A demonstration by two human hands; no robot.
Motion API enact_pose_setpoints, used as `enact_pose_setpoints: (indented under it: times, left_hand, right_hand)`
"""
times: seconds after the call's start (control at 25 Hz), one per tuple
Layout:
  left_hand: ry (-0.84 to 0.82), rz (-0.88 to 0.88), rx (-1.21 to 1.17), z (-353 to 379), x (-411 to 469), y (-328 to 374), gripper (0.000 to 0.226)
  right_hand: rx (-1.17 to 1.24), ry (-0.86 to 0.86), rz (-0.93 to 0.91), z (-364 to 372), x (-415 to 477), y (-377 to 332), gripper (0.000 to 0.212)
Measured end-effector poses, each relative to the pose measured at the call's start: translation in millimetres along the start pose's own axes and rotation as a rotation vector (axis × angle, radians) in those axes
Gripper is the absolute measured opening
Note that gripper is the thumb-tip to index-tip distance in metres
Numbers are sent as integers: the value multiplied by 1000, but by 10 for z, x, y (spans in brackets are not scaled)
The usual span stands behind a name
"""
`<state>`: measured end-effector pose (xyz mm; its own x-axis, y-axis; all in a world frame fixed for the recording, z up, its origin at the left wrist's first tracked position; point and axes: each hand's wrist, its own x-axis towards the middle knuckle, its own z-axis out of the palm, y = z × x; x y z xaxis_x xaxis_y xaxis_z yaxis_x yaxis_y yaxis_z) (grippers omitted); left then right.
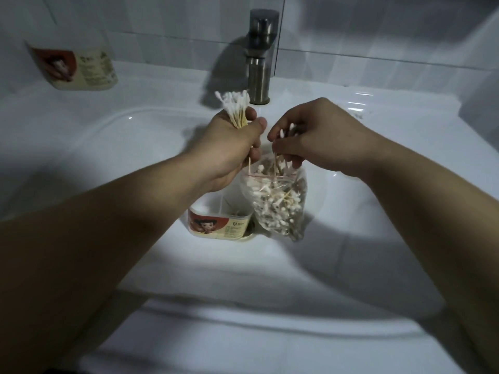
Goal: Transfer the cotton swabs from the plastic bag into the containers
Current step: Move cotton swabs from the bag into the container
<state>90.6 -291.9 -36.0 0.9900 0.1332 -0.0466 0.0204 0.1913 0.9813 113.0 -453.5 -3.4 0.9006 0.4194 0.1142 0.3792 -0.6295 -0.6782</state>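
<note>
Left hand (232, 147): fist round a cotton swab bundle (234, 103);
Right hand (310, 136): fingertips pinching loose swabs (282, 134) at plastic bag (278, 206) mouth;
Container (218, 225): left of bag

Bag (297, 184) of swabs (274, 205) hanging, container (216, 225) seemingly near-empty

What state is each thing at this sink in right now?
Plastic bag, open, hanging, many swabs inside.
Left hand, gripping a swab bundle.
Right hand, pinching swabs at the bag's mouth.
Container in basin, open, nearly empty.
Rear container, too blurred to tell.
Faucet, not running.
</note>
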Motion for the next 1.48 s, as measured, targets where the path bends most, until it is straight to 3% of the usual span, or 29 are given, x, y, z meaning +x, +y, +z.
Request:
enact_pose_setpoints:
  times: [0.28, 0.56, 0.64, 0.8, 0.96, 1.28, 1.48]
  left_hand:
    - [-89, 78, -99, -11, 40, 6, 24]
    - [-277, 124, 229, -63, 2, -50, 30]
    - [-254, 135, 268, -45, -17, -43, 26]
    - [-264, 127, 217, -24, -35, -24, 20]
    - [-250, 130, 255, -17, -46, -1, 12]
    - [-235, 132, 214, -31, -16, -28, 15]
    - [-44, 55, 2, -6, 17, 34, 12]
  right_hand:
    - [349, 133, -36, -38, 33, -25, 5]
    - [663, 87, 36, -33, 33, -22, 6]
    - [616, 154, 38, -33, 47, -11, 12]
    - [295, 255, -33, -12, 61, 25, 19]
    - [229, 247, -138, 38, 39, 23, 45]
    - [177, 128, -184, 81, 44, 25, 31]
    - [143, 126, -143, 58, -19, -66, 36]
